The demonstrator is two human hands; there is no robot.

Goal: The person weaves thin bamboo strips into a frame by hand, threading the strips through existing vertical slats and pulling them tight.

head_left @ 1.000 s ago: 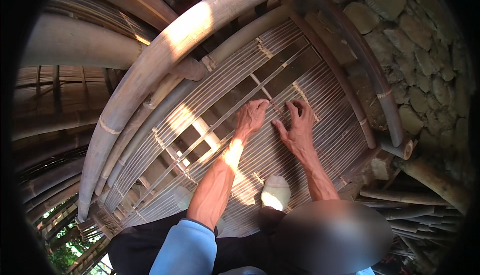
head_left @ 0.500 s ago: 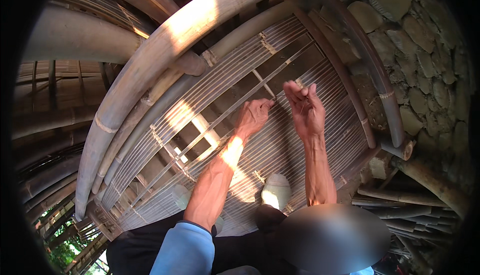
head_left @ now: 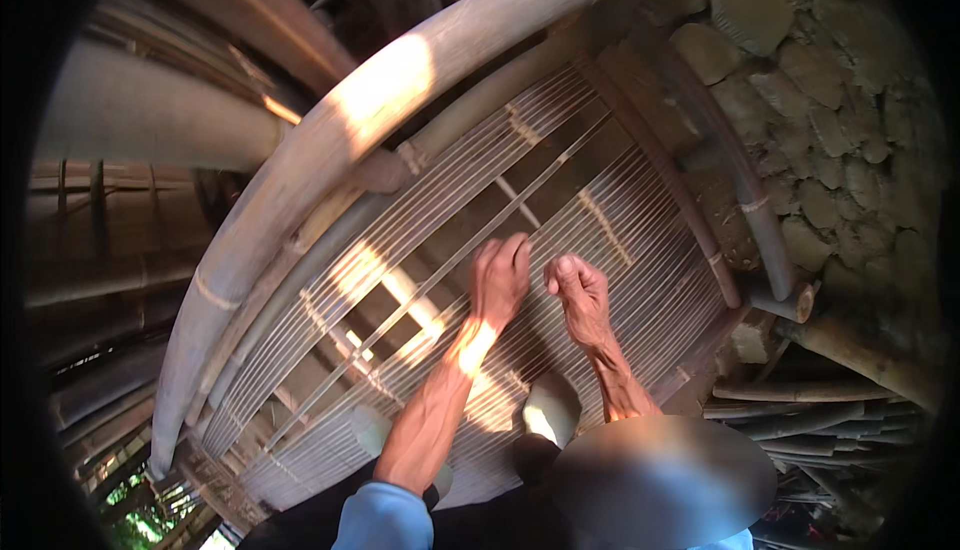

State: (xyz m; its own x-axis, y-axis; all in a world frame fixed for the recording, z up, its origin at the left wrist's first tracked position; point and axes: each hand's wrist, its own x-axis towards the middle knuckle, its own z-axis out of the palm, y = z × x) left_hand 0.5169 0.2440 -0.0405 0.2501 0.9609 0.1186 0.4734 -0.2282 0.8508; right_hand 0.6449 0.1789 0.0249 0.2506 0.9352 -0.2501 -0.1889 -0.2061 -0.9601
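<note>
Both my hands are over a platform of thin bamboo slats set in a bamboo frame. My left hand is closed, its knuckles up, near the edge of a gap between the slats. Close to its right, my right hand is curled into a fist with the thumb on top. Anything pinched in either hand is hidden or too thin to make out. Just beyond the left hand, a pale crosspiece spans the gap. A row of lashings crosses the slats beyond my right hand.
A thick curved bamboo pole runs along the left side. On the right are a frame pole, a stone wall and stacked bamboo poles. My grey-covered foot is below the slats' near part.
Both hands have come down toward me and closer together. The right hand, formerly raised with its palm showing and a thin strand near it, is now curled into a fist.
</note>
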